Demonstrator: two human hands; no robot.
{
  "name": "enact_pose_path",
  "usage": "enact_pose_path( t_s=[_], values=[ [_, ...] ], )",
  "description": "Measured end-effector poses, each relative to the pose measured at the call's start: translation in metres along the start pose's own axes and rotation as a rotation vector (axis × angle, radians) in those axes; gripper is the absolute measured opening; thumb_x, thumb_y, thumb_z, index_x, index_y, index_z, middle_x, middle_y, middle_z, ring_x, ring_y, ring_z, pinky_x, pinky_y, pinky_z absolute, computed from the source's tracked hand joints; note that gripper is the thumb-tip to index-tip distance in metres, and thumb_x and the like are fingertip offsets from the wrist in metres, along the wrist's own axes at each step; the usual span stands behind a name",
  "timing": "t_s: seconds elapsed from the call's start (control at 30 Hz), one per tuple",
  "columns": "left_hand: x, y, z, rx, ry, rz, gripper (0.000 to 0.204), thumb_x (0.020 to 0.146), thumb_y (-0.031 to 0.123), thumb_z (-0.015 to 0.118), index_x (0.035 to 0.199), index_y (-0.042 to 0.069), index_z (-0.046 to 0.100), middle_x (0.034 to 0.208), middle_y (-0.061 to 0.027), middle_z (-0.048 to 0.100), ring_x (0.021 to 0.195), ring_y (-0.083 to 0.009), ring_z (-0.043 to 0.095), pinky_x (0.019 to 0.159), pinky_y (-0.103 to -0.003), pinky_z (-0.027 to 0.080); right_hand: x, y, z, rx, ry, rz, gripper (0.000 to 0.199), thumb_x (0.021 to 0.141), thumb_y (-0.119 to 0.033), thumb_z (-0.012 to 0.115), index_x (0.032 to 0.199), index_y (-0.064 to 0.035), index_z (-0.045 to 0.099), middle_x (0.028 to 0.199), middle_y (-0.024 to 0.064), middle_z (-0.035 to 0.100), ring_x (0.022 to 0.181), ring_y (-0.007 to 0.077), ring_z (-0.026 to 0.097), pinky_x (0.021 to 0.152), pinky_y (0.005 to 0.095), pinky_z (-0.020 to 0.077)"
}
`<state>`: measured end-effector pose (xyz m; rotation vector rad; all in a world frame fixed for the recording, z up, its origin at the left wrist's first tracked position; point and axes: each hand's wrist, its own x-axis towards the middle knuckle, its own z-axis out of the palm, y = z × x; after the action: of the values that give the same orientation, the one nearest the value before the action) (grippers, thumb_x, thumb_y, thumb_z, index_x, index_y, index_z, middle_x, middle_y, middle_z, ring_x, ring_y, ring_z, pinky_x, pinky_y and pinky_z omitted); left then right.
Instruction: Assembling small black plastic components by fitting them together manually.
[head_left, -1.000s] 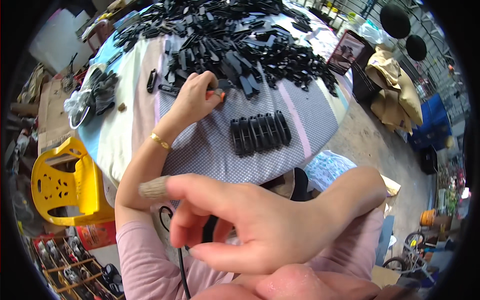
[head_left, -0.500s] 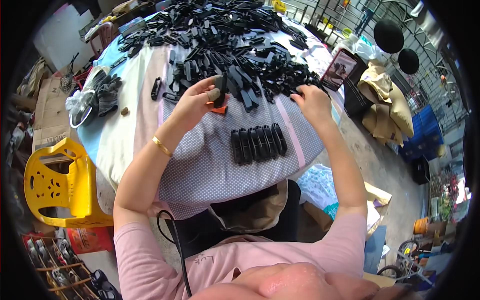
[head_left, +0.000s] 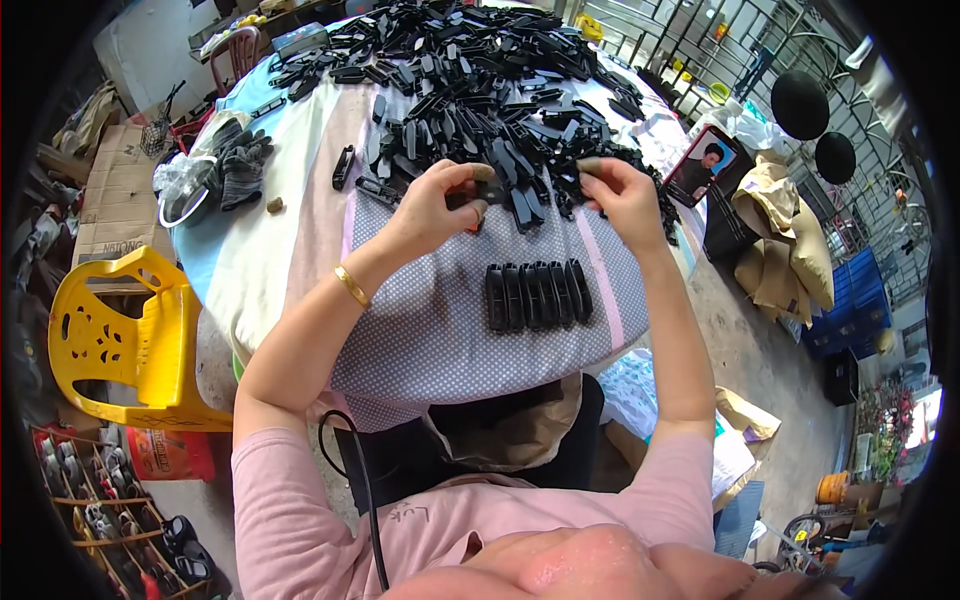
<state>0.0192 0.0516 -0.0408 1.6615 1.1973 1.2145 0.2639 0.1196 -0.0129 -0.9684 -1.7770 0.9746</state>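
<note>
Left of centre in the frame, the left hand (head_left: 435, 205) is pinching a black plastic piece (head_left: 472, 196) between thumb and fingertips, just as it was a moment ago. The right hand (head_left: 625, 195), which half a second back was reaching into the heap of black plastic parts (head_left: 480, 80), is now lifting clear and closing on a small part (head_left: 588, 165) at upper centre. So both hands are coming together over the table (head_left: 430, 330), above the finished row of black pieces (head_left: 537, 294).
</note>
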Motion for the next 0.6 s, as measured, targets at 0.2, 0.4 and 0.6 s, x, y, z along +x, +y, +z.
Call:
enact_pose_path(
  t_s=[0.2,0.4,0.6],
  values=[
    [-0.003,0.004,0.003,-0.594,0.077,0.005,0.039,0.074,0.001,0.068,0.110,-0.002,0.052,0.097,-0.0078,0.058,0.084,-0.0137,0.059,0.077,-0.027,0.050,0.004,-0.029,0.070,0.322,-0.179,-0.220,0.014,0.079,0.002,0.061,0.093,0.0017,0.061,0.086,0.0063,0.063,0.079,0.0115,0.061,0.074,0.0231,0.0504],
    [-0.001,-0.010,0.000,-1.058,-0.096,-0.024,0.033,0.083,0.007,0.059,0.115,0.002,0.051,0.103,-0.0046,0.057,0.088,-0.0125,0.056,0.076,-0.027,0.048,-0.005,-0.022,0.082,0.370,-0.033,-0.268,0.011,0.077,-0.002,0.065,0.088,0.0001,0.064,0.079,0.0040,0.064,0.070,0.0104,0.061,0.063,0.0223,0.0505],
    [-0.005,-0.004,0.004,-0.983,-0.180,-0.083,0.042,0.085,0.016,0.058,0.124,0.005,0.046,0.114,-0.0057,0.055,0.101,-0.0158,0.055,0.083,-0.033,0.048,-0.010,-0.022,0.082,0.001,0.082,-0.585,0.008,0.076,-0.003,0.065,0.083,0.0004,0.063,0.074,0.0088,0.063,0.064,0.0150,0.062,0.058,0.0239,0.0495]
  ],
)
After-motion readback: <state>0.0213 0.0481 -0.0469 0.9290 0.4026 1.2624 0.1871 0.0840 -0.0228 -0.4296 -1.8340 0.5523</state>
